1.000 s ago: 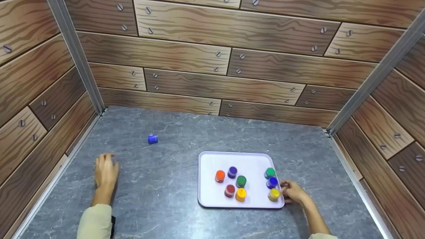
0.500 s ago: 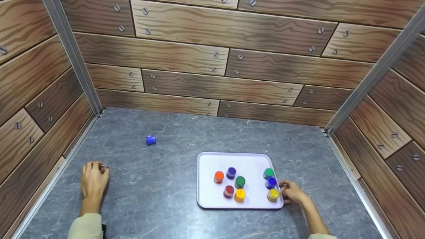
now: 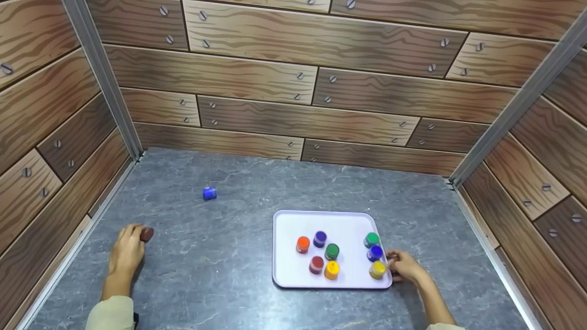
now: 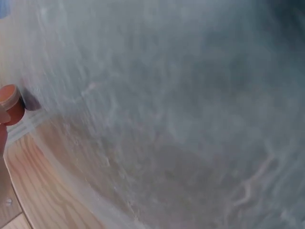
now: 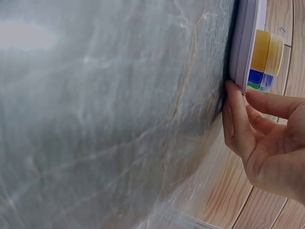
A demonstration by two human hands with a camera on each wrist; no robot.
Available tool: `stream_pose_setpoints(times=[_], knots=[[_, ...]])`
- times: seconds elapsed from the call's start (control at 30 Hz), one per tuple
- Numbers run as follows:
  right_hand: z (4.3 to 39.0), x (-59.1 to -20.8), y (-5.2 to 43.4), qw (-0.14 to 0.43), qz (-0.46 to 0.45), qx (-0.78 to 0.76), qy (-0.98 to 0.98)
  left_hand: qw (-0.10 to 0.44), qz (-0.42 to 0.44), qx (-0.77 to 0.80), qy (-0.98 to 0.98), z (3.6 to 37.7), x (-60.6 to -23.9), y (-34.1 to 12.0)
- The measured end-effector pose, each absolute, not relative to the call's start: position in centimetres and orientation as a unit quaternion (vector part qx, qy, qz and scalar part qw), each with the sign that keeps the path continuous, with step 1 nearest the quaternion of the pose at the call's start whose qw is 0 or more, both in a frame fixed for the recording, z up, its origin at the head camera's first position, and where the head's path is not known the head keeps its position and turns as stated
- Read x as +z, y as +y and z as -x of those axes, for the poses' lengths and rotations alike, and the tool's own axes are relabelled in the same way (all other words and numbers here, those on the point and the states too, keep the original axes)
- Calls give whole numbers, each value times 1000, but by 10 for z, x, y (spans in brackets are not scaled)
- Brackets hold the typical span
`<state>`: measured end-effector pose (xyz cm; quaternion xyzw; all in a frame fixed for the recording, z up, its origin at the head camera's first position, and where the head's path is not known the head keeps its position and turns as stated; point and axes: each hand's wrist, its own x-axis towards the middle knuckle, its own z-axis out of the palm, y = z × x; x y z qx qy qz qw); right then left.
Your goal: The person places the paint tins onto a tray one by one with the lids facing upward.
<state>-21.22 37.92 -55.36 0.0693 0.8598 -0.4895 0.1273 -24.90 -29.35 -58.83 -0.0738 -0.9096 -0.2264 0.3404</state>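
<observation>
On the left of the table, my left hand [image 3: 126,252] grips a small brown paint jar [image 3: 146,234]. In the left wrist view the same brown jar [image 4: 14,109] shows at the left edge, with fingertips against it. My right hand [image 3: 403,266] pinches the right rim of a pale lilac tray [image 3: 284,222]. Seen from the right wrist, the thumb lies over the tray rim [image 5: 243,52] and the fingers sit below it. Upright beside that rim are a yellow jar [image 3: 378,270], a blue jar [image 3: 375,252] and a green jar [image 3: 372,239].
Elsewhere on the tray stand an orange jar [image 3: 303,244], a purple jar [image 3: 320,239], a dark green jar [image 3: 332,251], a dark red jar [image 3: 316,264] and a yellow-orange jar [image 3: 332,270]. A blue jar [image 3: 209,193] lies on its side at the back left. Wood-patterned walls [image 3: 257,110] enclose the table.
My left hand has moved left and toward me, and its fingers have closed on the brown jar, which now shows beside them. The right hand stays at the tray rim.
</observation>
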Motion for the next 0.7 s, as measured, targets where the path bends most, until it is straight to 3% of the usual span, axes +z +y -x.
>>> stream_pose_setpoints(times=[0.43, 0.7], knots=[[212, -553, 377, 128, -73, -495, 856, 245, 113, -123, -955, 271, -582, -294], [214, -553, 377, 129, -91, -484, 861, 333, 89, -143, -928, 273, -589, -286]])
